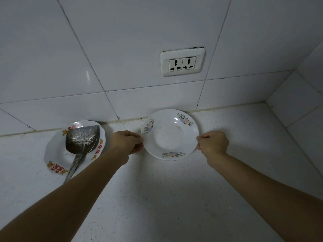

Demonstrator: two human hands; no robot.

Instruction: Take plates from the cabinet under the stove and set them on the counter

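Note:
A white plate with pink and blue flower prints (169, 135) lies at the back of the speckled white counter (157, 198), close to the tiled wall. My left hand (126, 141) pinches its left rim and my right hand (212, 143) pinches its right rim. The plate looks level; whether it rests on the counter or hovers just above it I cannot tell. The cabinet under the stove is out of view.
To the left stands a second white plate with red and orange prints (56, 160), with a metal spatula (81, 142) lying in it, handle toward me. A double wall socket (182, 62) sits above the flowered plate. Tiled walls meet in a corner at the right.

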